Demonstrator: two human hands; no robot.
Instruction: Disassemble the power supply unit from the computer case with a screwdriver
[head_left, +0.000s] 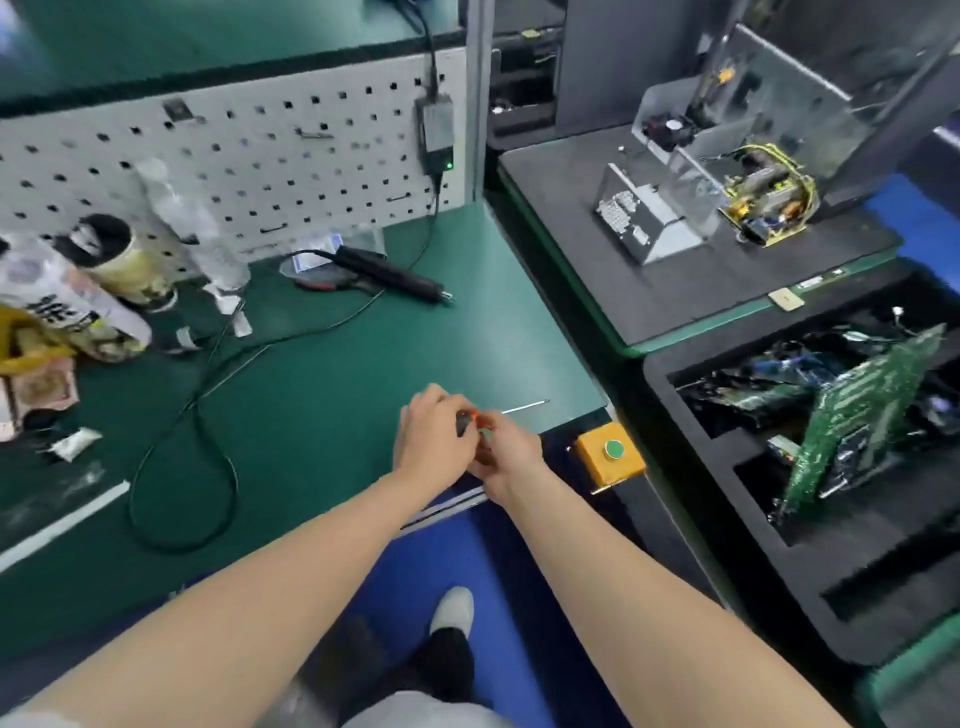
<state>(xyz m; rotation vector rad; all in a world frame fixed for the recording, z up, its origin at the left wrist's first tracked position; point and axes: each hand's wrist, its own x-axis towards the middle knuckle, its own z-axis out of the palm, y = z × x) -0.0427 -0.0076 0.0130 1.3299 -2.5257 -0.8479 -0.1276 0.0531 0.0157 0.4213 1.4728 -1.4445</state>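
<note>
left hand (431, 441), right hand (511, 452) grip screwdriver (521, 409)

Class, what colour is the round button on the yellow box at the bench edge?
The button is green, clearest in the head view.

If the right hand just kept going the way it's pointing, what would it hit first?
Most likely the left hand, directly ahead of the right hand; both seem to grip the screwdriver. Depth is unclear.

Screwdriver (524, 407) handle mostly hidden btwn left hand (434, 439), right hand (511, 454); far-left bottle (67, 312) label blurred.
</note>
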